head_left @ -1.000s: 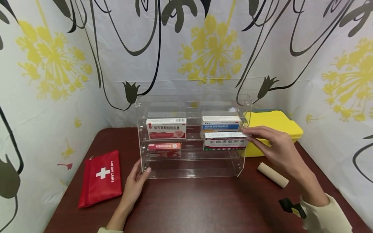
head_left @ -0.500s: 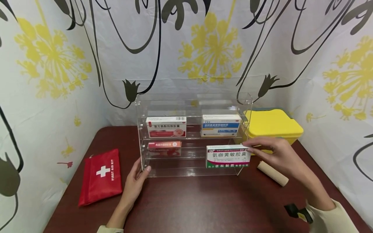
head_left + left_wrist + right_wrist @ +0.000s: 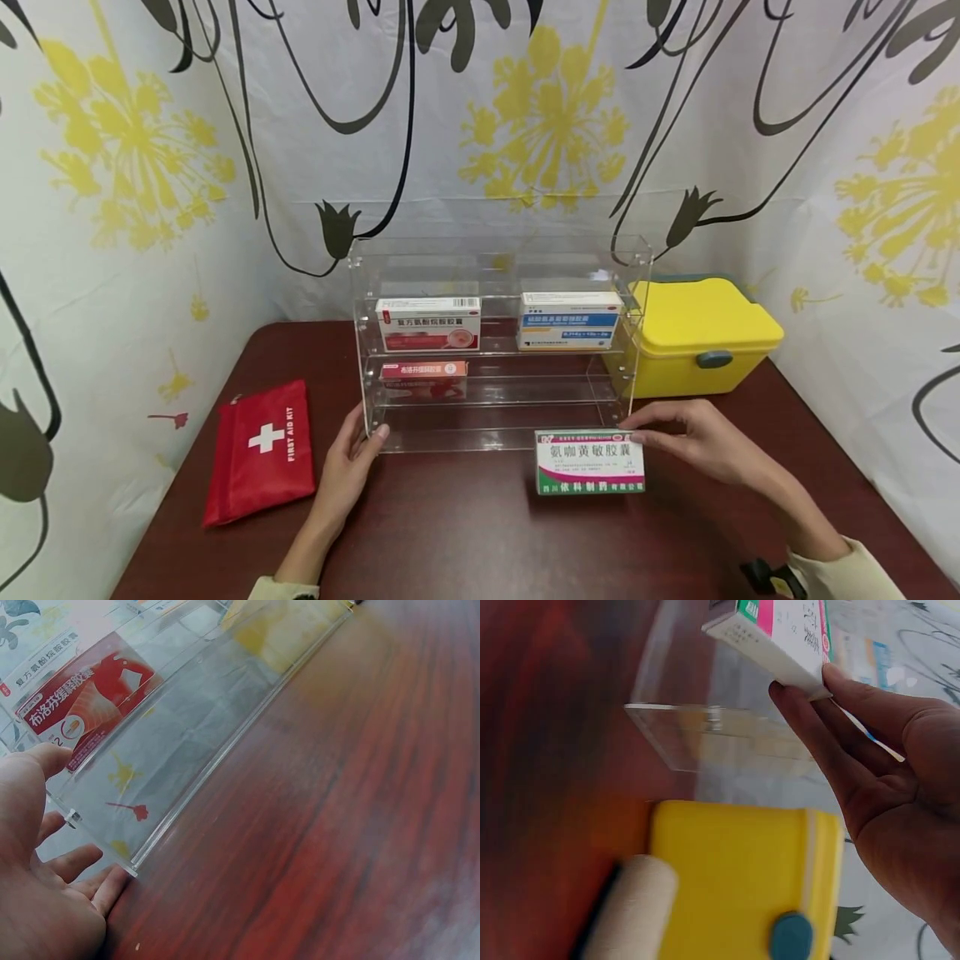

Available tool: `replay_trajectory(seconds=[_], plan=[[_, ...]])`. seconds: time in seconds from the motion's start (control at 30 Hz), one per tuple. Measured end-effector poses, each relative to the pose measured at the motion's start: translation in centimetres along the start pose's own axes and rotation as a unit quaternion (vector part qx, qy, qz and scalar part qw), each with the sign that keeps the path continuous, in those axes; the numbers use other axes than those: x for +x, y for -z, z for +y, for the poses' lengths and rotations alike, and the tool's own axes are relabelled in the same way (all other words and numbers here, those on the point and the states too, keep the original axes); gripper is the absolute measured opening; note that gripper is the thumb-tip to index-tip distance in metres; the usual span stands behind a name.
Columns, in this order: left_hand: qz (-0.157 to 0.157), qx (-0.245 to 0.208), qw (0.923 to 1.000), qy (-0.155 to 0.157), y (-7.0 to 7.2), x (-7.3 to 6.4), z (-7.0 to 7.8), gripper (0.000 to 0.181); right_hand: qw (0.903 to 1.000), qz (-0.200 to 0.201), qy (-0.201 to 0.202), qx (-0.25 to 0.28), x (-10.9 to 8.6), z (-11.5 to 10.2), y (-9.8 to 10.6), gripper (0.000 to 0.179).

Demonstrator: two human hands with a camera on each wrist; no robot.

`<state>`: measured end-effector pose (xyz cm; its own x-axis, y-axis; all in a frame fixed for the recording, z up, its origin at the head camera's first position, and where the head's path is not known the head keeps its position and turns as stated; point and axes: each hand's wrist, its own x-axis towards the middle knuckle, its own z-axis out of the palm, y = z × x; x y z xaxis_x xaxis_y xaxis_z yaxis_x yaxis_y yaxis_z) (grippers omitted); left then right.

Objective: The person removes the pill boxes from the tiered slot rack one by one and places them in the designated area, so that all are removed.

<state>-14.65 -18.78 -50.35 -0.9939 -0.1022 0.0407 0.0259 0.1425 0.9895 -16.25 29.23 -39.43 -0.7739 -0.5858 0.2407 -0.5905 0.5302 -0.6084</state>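
Between the left hand (image 3: pixel 343 467) and the held box (image 3: pixel 590 463), the table (image 3: pixel 450 529) gives free passage. Behind, the clear shelf (image 3: pixel 495 392) blocks the way, with the yellow case (image 3: pixel 690 333) near its right end.

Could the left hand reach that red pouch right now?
Probably yes: nothing stands between the left hand and the red pouch beside it, though the hand must first release the clear shelf.

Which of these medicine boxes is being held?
The white box with green and pink bands, pinched by the right hand; the other three boxes sit on the clear rack.
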Motion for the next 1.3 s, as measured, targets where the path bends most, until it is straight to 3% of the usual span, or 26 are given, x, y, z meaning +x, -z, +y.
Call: replay_trajectory(seconds=[0.3, 0.37, 0.5, 0.67, 1.3], plan=[[-0.005, -0.019, 0.9997, -0.011, 0.1, 0.1, -0.1, 0.064, 0.9996, -0.018, -0.019, -0.012, -1.7, 2.2, -2.4, 0.017], [-0.008, -0.02, 0.9998, -0.004, 0.1, -0.2, 0.8, 0.064, 0.9995, -0.021, -0.02, -0.009, -1.8, 2.6, -2.7, 0.017], [-0.009, -0.026, 0.9996, -0.006, 0.0, -0.3, 0.9, 0.064, 0.9994, -0.02, -0.027, -0.004, -2.0, 3.2, -3.3, 0.016], [-0.009, -0.029, 0.9993, -0.02, 0.0, -0.1, 0.0, 0.063, 0.9984, -0.028, -0.047, -0.008, -2.0, 3.8, -4.0, 0.015], [-0.007, -0.022, 0.9997, -0.009, 0.1, 0.0, 0.0, 0.063, 0.9974, -0.041, -0.058, -0.01, -1.9, 4.4, -4.9, 0.015]])
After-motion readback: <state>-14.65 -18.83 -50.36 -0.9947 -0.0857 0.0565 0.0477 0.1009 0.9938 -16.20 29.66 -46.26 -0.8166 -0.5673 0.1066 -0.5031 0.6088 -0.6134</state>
